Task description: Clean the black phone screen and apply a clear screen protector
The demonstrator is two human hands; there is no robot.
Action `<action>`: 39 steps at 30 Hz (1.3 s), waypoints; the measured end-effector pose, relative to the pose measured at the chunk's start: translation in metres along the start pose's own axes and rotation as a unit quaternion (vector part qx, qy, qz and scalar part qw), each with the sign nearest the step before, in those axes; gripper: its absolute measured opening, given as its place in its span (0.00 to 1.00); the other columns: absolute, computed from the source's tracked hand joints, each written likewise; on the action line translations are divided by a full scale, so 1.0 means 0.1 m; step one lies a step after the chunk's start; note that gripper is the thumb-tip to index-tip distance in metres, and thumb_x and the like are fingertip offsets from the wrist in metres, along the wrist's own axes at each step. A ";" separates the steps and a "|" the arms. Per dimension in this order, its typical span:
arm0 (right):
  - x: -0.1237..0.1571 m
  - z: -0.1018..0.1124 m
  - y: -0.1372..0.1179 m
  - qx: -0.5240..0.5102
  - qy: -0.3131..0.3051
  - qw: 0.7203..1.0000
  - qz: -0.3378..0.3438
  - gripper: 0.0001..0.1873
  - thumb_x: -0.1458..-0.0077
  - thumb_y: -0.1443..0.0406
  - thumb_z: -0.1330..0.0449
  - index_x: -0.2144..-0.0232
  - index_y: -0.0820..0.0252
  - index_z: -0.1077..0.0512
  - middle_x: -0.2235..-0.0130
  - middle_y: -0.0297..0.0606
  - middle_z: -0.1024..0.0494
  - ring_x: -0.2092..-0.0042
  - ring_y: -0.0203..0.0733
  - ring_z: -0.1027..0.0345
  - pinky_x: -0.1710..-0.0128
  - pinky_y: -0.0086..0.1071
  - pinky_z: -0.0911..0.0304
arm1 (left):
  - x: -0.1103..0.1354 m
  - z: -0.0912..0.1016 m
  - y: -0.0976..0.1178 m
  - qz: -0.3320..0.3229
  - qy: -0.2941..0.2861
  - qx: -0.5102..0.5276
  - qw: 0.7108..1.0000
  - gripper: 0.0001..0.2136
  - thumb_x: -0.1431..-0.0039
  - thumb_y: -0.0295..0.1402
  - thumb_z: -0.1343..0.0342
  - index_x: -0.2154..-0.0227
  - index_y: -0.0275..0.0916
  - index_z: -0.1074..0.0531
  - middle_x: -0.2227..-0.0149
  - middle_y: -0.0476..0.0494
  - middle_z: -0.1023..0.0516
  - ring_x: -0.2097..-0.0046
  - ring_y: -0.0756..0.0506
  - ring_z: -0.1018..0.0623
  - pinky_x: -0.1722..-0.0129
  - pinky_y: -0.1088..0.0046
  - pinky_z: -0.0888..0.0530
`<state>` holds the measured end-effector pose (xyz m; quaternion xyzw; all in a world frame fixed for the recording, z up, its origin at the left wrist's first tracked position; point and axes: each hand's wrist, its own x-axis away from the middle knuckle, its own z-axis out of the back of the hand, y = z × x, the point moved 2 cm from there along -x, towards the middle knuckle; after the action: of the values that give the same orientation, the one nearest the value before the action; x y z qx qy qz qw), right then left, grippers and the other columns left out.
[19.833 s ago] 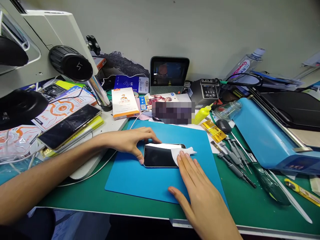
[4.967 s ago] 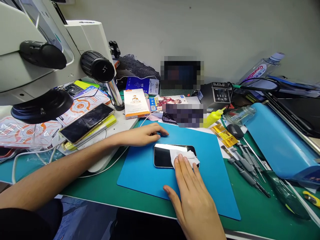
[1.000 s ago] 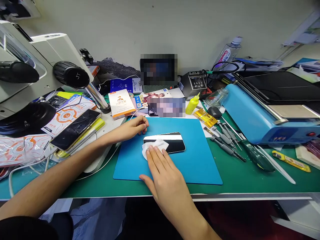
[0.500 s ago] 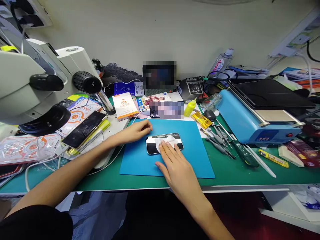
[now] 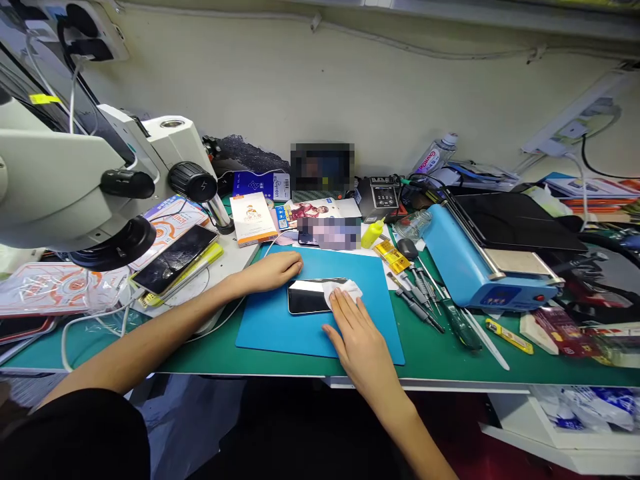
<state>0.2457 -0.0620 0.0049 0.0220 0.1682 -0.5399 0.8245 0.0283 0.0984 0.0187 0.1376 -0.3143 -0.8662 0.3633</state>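
A smartphone (image 5: 306,301) with a dark, glossy screen lies face up on a blue mat (image 5: 280,337). My right hand (image 5: 361,340) presses a white wipe (image 5: 350,288) against the right end of the screen, fingers extended over it and thumb spread to the side. The wipe and fingers hide that end of the phone. My left hand (image 5: 275,272) rests at the mat's upper left, just beyond the phone's left end and apart from it. Its fingers are curled in, and nothing shows in them.
A microscope (image 5: 65,193) overhangs the left side, with another phone (image 5: 175,259) below it. Right of the mat lie screwdrivers (image 5: 417,307), a white pry stick (image 5: 487,340) and a yellow cutter (image 5: 509,335). A blue machine (image 5: 460,257) stands behind them; a yellow bottle (image 5: 372,233) is behind the mat.
My right hand has slid the wipe from the middle of the screen to its right end, uncovering the left and middle. My left hand stays curled nearby. The camera view has shifted.
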 end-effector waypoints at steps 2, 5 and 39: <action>0.15 0.05 0.05 -0.004 0.000 1.000 0.001 0.31 0.27 0.59 0.46 0.28 0.67 0.41 0.30 0.52 0.34 0.29 0.54 0.40 0.30 0.54 0.39 | -0.01 -0.04 0.00 -0.004 0.003 -0.020 1.000 0.15 0.26 0.41 0.58 0.69 0.43 0.35 0.65 0.44 0.28 0.62 0.41 0.29 0.57 0.64 0.31; 0.20 0.05 0.14 -0.015 0.004 1.000 -0.002 0.33 0.26 0.58 0.47 0.26 0.65 0.46 0.29 0.51 0.36 0.29 0.54 0.40 0.30 0.54 0.39 | -0.04 -0.09 0.00 -0.013 -0.001 -0.050 0.999 0.14 0.27 0.38 0.57 0.70 0.42 0.36 0.64 0.43 0.29 0.60 0.40 0.29 0.55 0.62 0.31; 0.23 0.01 0.29 -0.020 -0.026 0.999 0.002 0.41 0.26 0.54 0.49 0.23 0.62 0.61 0.26 0.50 0.41 0.26 0.55 0.45 0.29 0.55 0.42 | 0.72 -0.59 0.41 0.126 0.193 -0.036 0.972 0.33 0.37 0.45 0.34 0.32 0.50 0.38 0.34 0.39 0.32 0.32 0.34 0.31 0.32 0.52 0.31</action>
<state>0.2806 -0.0706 -0.0054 -0.0085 0.1576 -0.5346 0.8302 0.0278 -0.0019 -0.0009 0.2478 -0.2216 -0.7814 0.5282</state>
